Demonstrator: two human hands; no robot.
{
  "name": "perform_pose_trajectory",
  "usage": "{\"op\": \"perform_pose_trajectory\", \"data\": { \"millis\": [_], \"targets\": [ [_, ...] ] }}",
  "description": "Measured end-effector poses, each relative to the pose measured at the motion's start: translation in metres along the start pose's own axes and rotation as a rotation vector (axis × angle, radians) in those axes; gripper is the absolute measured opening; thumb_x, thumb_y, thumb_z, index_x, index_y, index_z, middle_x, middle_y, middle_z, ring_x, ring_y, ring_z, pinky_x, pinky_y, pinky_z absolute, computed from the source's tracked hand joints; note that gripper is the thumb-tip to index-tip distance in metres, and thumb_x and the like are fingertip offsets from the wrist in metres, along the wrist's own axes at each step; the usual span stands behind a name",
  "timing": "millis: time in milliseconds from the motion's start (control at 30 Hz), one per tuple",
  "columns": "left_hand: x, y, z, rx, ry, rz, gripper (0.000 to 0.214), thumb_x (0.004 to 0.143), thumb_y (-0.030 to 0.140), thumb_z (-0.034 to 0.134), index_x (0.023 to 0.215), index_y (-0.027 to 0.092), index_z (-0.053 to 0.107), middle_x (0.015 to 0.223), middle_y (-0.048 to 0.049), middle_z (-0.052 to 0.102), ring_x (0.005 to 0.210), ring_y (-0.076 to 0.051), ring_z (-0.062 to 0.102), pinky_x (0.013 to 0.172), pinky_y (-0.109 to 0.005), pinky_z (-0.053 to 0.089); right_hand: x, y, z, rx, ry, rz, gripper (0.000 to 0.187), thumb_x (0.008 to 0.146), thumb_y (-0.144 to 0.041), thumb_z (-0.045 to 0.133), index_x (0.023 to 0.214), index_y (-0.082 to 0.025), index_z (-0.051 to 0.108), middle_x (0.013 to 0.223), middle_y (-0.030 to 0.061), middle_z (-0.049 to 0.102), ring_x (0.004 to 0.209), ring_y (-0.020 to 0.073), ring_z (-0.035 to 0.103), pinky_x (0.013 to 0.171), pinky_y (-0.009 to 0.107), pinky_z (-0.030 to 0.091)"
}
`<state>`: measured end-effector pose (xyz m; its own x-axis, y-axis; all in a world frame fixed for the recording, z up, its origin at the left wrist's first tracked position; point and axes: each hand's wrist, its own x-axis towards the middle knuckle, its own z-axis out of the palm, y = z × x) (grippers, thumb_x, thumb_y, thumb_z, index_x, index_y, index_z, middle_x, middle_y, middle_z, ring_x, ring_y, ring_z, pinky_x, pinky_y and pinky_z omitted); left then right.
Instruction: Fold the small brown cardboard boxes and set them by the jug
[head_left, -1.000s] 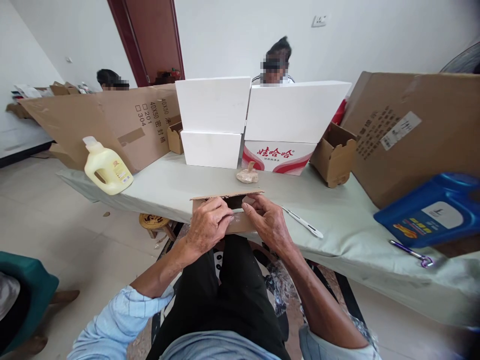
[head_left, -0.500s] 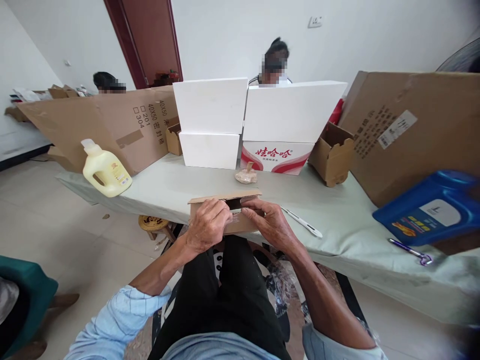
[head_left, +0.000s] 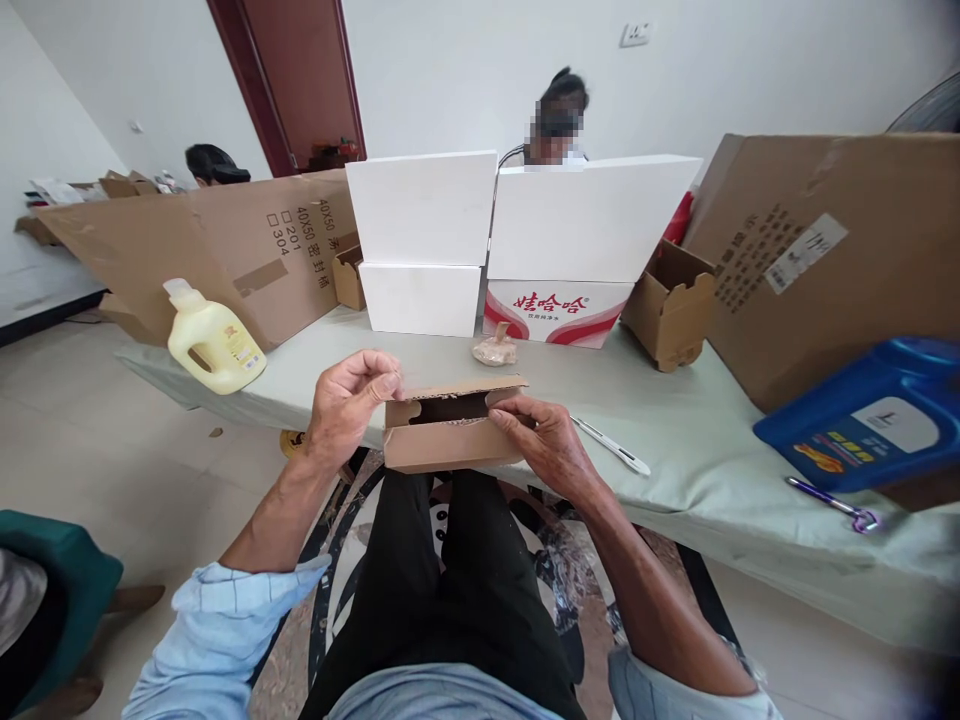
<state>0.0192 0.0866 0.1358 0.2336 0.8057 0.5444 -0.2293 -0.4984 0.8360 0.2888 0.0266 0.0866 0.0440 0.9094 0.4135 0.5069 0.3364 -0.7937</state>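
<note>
A small brown cardboard box (head_left: 448,438) sits at the near edge of the table (head_left: 675,440), over my lap, its top partly open with a dark gap. My left hand (head_left: 346,402) is closed at the box's left end, fingers pinched on the side flap. My right hand (head_left: 547,442) grips the box's right end, thumb on the top flap. A white pen-like tool (head_left: 609,447) lies on the table just right of my right hand. A small tan lump (head_left: 495,349) rests beyond the box.
White foam boxes (head_left: 420,240) and a red-printed carton (head_left: 551,310) stand at the back, with large cardboard sheets (head_left: 817,250) on both sides. A yellow bottle (head_left: 214,343) lies left, a blue jug (head_left: 862,420) right, a small open carton (head_left: 669,305) behind. Two people sit beyond.
My left hand moved from the middle of the box's front to its left end and took the side flap. The box front is now uncovered. My right hand stayed at the right end.
</note>
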Motion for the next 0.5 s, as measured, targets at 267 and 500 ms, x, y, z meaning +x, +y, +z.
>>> {"op": "perform_pose_trajectory", "data": {
  "millis": [267,500],
  "targets": [
    [0.037,-0.011,-0.013,0.118,-0.074,-0.159,0.028,0.077,0.038,0.091,0.084,0.017,0.074,0.076,-0.0001,0.067,0.066,-0.013,0.061,0.067,-0.028,0.056,-0.025,0.008,0.003,-0.083,-0.005,-0.216,0.022,0.107,-0.033,0.063,0.093,-0.025,0.078,0.092,0.0018,0.08,0.086,0.0228,0.072,0.1,0.04,0.05],
    [0.101,-0.06,-0.015,0.366,-0.27,-0.342,0.031,0.067,0.042,0.087,0.08,0.017,0.072,0.076,-0.0002,0.068,0.07,-0.013,0.062,0.068,-0.027,0.056,-0.058,0.018,0.011,-0.164,-0.007,-0.481,0.011,0.114,-0.021,0.06,0.111,-0.025,0.069,0.098,-0.001,0.08,0.092,0.0184,0.076,0.122,0.044,0.036]
  ]
}}
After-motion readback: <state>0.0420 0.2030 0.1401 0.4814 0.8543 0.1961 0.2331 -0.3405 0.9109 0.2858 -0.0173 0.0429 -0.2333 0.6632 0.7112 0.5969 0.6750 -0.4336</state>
